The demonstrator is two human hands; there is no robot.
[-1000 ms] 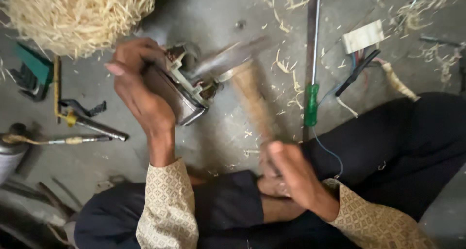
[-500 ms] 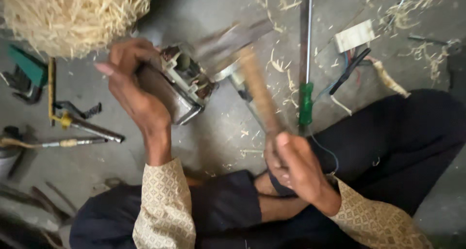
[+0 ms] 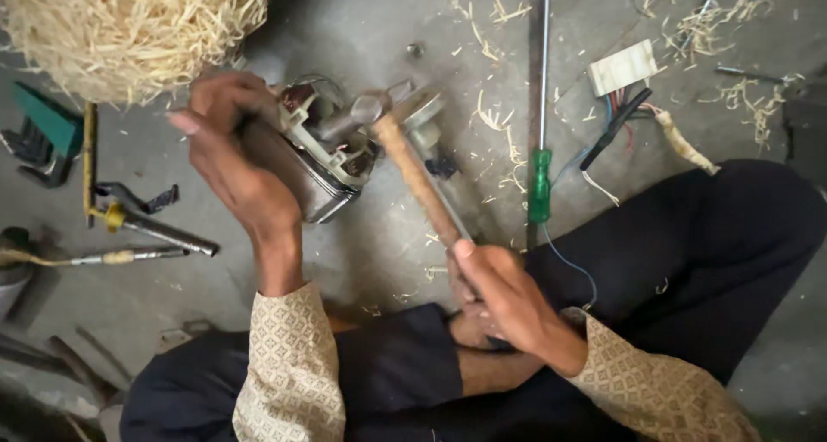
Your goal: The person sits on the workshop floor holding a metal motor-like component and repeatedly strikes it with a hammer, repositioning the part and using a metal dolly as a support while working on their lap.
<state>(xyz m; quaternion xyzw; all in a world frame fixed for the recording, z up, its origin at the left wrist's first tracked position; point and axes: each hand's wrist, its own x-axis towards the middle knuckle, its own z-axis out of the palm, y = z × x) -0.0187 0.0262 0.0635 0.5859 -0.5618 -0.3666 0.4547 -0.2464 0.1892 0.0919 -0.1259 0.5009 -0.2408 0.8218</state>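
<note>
Two bare hands work over a small electric motor [image 3: 323,153] on a grey concrete floor [image 3: 362,28] strewn with wood shavings. At far left lie a green tool case [image 3: 47,123], a yellow-handled tool [image 3: 89,158] and a metal rod [image 3: 164,233], below a large heap of pale straw-like shavings [image 3: 129,24]. The left hand [image 3: 237,166] wraps over the motor's metal casing, fingers curled tight around it, holding it tilted just above the floor. The steel head of a hammer [image 3: 372,108] rests against the motor's exposed end, its wooden handle running down and right into the right hand [image 3: 504,295], whose fingers are closed firmly around the grip. Just right of the hammer, a green-handled screwdriver [image 3: 540,183] lies upright in the frame, its long shaft pointing away. Farther right sit a white connector block [image 3: 622,66] with coloured wires and a black probe [image 3: 615,127]. The person sits cross-legged in dark trousers and patterned beige sleeves.
</note>
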